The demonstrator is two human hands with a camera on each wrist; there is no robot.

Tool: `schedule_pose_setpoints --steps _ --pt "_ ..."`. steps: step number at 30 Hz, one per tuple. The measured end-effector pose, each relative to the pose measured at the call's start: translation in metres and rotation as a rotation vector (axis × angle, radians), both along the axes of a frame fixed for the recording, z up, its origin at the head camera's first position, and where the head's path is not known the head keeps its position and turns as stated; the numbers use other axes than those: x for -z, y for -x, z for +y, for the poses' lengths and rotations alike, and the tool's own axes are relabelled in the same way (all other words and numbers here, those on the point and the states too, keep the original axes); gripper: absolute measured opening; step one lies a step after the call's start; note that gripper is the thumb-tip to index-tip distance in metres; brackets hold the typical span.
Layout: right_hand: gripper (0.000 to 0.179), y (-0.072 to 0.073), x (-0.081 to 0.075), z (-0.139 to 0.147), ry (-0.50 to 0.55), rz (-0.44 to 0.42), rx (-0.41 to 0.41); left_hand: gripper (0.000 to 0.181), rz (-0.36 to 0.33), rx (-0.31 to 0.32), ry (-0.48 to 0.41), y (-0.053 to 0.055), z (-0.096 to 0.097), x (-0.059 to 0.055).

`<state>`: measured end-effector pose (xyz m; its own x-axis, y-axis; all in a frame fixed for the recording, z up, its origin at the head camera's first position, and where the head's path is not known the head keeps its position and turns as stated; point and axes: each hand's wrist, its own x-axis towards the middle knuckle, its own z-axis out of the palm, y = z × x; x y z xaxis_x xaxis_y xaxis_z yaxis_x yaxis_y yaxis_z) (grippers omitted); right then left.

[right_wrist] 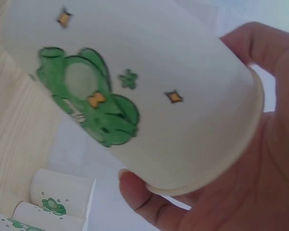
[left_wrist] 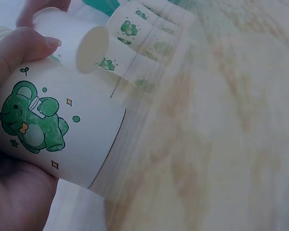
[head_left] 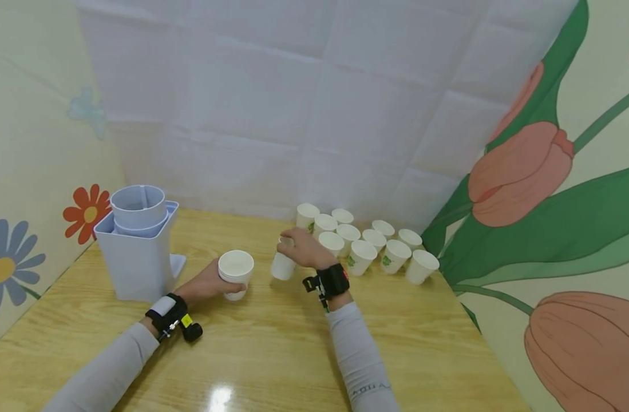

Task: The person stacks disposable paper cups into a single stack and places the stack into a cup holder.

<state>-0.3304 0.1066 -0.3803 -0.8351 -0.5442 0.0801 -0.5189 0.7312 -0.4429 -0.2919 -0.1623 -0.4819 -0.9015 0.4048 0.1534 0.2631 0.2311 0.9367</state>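
My left hand (head_left: pixel 205 284) grips a small stack of white paper cups (head_left: pixel 236 264) upright over the table's left-middle. Several rims and a green cartoon bear (left_wrist: pixel 36 115) on the outer cup show in the left wrist view. Just right of it, my right hand (head_left: pixel 309 250) holds one paper cup (head_left: pixel 281 267) by its rim end from above, slightly tilted. That cup's printed bear (right_wrist: pixel 89 96) appears upside down in the right wrist view. Close behind and to the right of this hand, several more white paper cups (head_left: pixel 363 256) stand upright in rows.
A pale square container (head_left: pixel 134 266) with a round cylinder (head_left: pixel 139 209) in its top stands at the table's left. The wooden table (head_left: pixel 262 349) meets a white cloth backdrop (head_left: pixel 252 114) behind and a tulip-patterned wall (head_left: pixel 525 189) at right.
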Motion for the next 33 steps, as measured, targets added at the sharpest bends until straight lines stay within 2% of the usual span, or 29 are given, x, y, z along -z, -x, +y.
schedule_pose_setpoints --steps 7,14,21,27,33 --pt "0.051 0.0 -0.007 -0.001 0.145 0.106 -0.028 0.074 -0.005 -0.001 0.009 0.0 0.0 -0.002" --pt "0.04 0.0 -0.009 -0.005 0.379 0.352 -0.13 0.074 0.003 0.01 0.023 -0.001 -0.001 -0.004" --pt "0.042 0.0 -0.006 -0.014 0.511 0.524 -0.218 0.071 -0.004 0.009 0.023 0.0 0.0 -0.003" --pt "0.046 -0.002 -0.002 -0.028 0.545 0.563 -0.265 0.071 0.009 0.025 0.008 0.0 -0.001 -0.005" --pt "0.049 -0.007 0.004 -0.04 0.504 0.533 -0.282 0.072 0.021 0.052 0.008 0.001 -0.002 -0.003"
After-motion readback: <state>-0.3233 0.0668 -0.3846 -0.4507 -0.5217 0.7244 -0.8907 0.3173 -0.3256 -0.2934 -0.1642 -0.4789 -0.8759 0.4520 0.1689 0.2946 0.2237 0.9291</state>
